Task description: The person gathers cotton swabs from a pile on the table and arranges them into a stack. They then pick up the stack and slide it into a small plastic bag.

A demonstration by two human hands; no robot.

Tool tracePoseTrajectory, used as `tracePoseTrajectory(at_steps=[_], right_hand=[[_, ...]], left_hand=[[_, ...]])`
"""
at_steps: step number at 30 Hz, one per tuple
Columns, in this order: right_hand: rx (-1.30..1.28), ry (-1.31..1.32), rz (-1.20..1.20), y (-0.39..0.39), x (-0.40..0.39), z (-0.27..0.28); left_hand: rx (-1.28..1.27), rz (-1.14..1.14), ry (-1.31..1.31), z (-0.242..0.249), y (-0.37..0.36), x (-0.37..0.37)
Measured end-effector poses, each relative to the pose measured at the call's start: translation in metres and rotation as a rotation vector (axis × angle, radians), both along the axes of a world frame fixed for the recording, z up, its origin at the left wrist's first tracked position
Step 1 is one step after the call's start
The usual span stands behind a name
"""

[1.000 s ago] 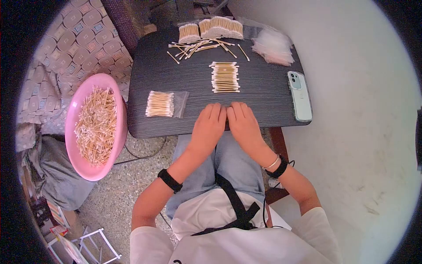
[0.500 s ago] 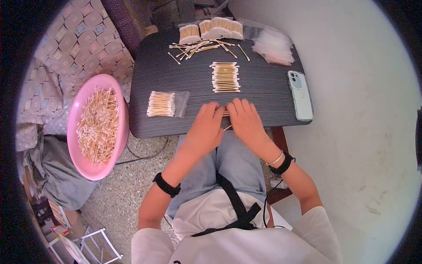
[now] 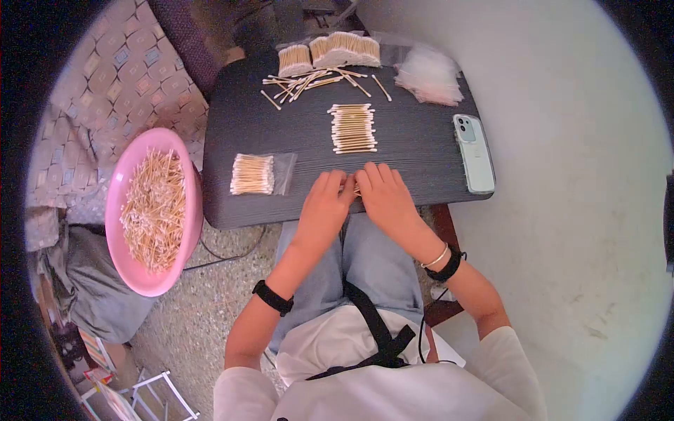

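Observation:
At the near edge of the dark table, my left hand and my right hand meet with fingers curled in. A few cotton swabs show in the narrow gap between them, mostly hidden by the fingers. Just beyond my fingertips lies a neat row of cotton swabs, stacked side by side. To the left of my left hand, a clear plastic bag lies flat with a bundle of swabs in it.
Loose swabs lie scattered farther back, before packed bundles. Clear plastic bags are piled at the back right, and a phone rests along the right edge. A pink tub full of swabs stands left of the table.
My hands have drawn slightly closer together, and the swab end that stuck out below them no longer shows. The whole view has shifted a little.

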State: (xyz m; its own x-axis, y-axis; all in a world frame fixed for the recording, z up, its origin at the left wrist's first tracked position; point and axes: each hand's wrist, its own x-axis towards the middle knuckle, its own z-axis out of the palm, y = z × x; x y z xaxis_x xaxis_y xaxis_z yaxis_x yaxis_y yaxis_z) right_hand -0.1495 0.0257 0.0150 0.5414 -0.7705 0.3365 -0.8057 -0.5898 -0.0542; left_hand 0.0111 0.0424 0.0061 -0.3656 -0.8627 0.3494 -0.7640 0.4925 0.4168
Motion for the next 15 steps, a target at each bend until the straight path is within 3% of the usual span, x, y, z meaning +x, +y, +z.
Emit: tracePoseTrajectory(at_steps=[3,8,11,15], right_hand=[[0.095,-0.074,0.069,-0.006,-0.010,0.005],[0.196,-0.156,0.153,-0.004,-0.015,0.016],[0.073,-0.187,0.100,0.002,-0.016,0.008],[0.113,-0.179,0.098,0.006,-0.023,0.005]], left_hand=[[0.051,0.013,0.015,0.003,0.000,0.001],[-0.107,-0.039,-0.026,0.010,-0.001,0.004],[-0.101,-0.024,-0.028,0.012,0.003,0.002],[-0.140,0.010,-0.052,0.010,0.004,-0.002]])
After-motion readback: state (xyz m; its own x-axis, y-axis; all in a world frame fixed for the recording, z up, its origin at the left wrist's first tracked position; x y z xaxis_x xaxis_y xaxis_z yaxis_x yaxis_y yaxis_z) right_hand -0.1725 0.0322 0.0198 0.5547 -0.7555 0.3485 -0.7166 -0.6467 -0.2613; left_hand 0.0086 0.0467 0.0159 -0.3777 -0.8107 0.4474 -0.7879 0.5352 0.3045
